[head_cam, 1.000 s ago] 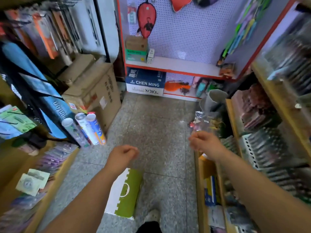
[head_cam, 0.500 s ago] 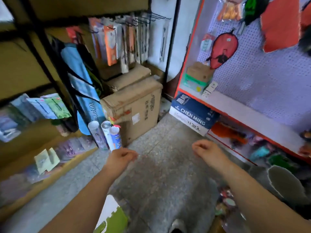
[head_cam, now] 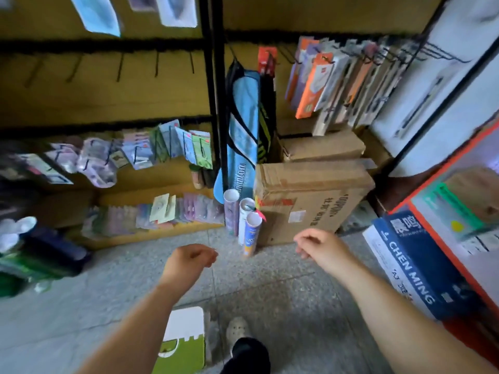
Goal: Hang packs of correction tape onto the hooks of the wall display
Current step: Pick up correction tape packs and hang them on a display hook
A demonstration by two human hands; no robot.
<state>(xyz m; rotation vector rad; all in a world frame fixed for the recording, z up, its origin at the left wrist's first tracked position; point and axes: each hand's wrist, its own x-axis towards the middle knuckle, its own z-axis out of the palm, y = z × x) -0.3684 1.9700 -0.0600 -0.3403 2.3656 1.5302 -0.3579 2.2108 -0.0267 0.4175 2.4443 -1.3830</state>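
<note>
From the head view, a large cardboard box (head_cam: 310,201) stands on the speckled floor (head_cam: 270,298) against the shelving. The left grip (head_cam: 189,261) hangs in front of the box and to its left, fingers loosely curled and holding nothing. The right grip (head_cam: 321,248) hovers just in front of the box's lower edge, also loosely curled and empty. Three upright tubes (head_cam: 244,220) stand just left of the box, with a blue racket bag (head_cam: 243,136) hanging above them. Further left of the box, small flat packs (head_cam: 162,209) lie on a low shelf and more hang above them; blur hides whether they are correction tape. Bare black hooks (head_cam: 120,67) jut from the yellow board high to the box's left. Right of the box lies a blue carton (head_cam: 421,265) marked CHEN MING.
</note>
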